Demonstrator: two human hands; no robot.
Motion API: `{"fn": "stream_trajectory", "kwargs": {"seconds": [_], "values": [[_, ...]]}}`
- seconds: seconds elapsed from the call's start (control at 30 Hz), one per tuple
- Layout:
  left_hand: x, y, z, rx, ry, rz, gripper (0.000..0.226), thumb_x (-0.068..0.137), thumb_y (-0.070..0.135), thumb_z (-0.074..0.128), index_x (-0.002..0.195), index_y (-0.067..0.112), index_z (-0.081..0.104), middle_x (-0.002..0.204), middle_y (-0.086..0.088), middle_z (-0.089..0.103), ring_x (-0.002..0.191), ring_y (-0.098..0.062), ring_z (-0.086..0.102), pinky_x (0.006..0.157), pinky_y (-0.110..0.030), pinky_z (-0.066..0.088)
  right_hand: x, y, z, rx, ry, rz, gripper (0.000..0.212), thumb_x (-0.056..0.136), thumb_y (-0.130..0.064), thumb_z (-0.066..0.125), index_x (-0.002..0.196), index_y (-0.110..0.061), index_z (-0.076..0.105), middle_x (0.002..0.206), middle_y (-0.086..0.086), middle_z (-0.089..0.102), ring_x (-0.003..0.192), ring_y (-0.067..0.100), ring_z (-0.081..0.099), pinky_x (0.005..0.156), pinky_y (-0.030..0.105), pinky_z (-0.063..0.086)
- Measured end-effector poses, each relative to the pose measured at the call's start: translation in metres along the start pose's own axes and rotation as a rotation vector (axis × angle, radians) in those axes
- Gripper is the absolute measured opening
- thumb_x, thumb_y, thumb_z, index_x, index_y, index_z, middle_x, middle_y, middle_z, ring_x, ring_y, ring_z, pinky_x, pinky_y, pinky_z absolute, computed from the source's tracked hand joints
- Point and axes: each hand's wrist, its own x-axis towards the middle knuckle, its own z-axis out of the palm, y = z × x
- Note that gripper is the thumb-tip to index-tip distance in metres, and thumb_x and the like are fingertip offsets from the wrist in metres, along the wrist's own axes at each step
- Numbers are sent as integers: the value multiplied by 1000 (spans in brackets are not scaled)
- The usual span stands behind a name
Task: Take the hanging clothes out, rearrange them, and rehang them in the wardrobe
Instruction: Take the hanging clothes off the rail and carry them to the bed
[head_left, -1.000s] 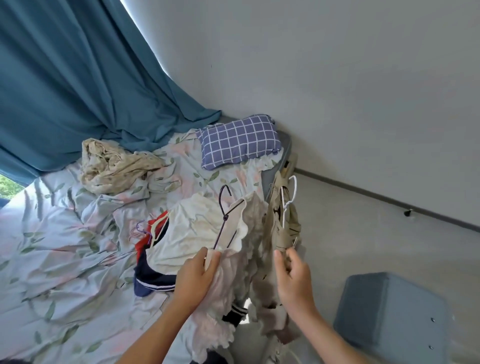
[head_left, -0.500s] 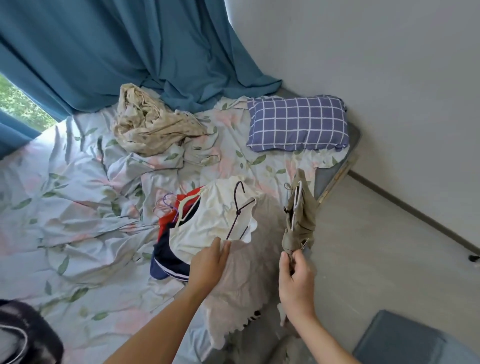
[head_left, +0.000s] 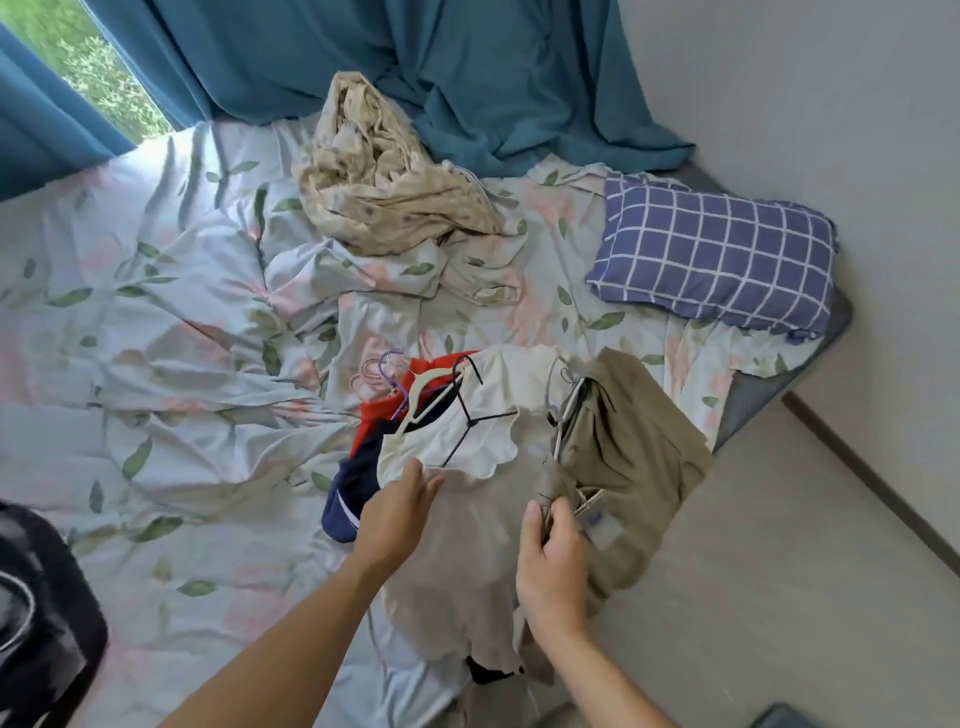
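Note:
A pile of clothes on hangers lies at the bed's near edge. On top is a white scalloped garment (head_left: 493, 421) on a black hanger (head_left: 470, 410), with a red and navy garment (head_left: 371, 441) under it. A khaki garment (head_left: 628, 452) on a white hanger (head_left: 566, 415) lies to the right of the pile. My left hand (head_left: 400, 512) rests with straight fingers on the white garment's lower edge. My right hand (head_left: 550, 561) pinches the khaki garment's fabric near a white label (head_left: 602, 525).
The bed carries a floral sheet (head_left: 171, 322), a crumpled beige cloth (head_left: 379, 182) and a blue checked pillow (head_left: 711, 260). A teal curtain (head_left: 467, 67) hangs behind. Grey floor (head_left: 805, 571) lies to the right, a dark object (head_left: 36, 613) at lower left.
The khaki garment, held up by my right hand before, now lies flat on the bed. My left hand has let go of the white garment's hanger end. The view has tilted down.

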Motion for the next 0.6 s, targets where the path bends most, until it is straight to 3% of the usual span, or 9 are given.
{"fn": "stream_trajectory", "kwargs": {"seconds": [0.1,0.2,0.37,0.47,0.6], "values": [[9,-19,-8,-35,-76,-86,11,109,32,46,118,27,44,95,-2,65,82,-22,61,69,-45,52,10,-1,19,-45,-60,29,38,107,-26,52,74,-25,33,62,-8,41,59,8,45,58,37,31],[7,-39,-18,-78,-87,-153,32,106,23,52,137,27,47,119,5,58,105,-16,57,81,-36,52,20,-7,39,-65,-90,53,37,108,-29,48,75,-22,35,62,-7,42,58,8,45,56,37,32],[-10,-62,-31,-135,-29,-148,22,104,23,55,124,32,53,105,14,61,95,-7,60,81,-37,55,29,-23,77,-79,-106,59,34,109,-29,47,78,-16,38,63,-3,49,58,13,50,57,42,36],[-17,-67,-39,-137,19,-130,20,103,20,55,120,31,55,98,17,61,90,-8,58,75,-40,56,34,-33,102,-97,-144,47,31,109,-30,46,84,-12,42,72,8,59,71,35,59,61,46,44],[-25,-73,-45,-163,77,-141,22,103,20,57,122,30,57,102,21,60,94,-7,59,77,-36,55,48,-45,135,-160,-200,10,27,109,-34,44,92,-13,44,89,15,67,84,36,62,63,40,34]]}}
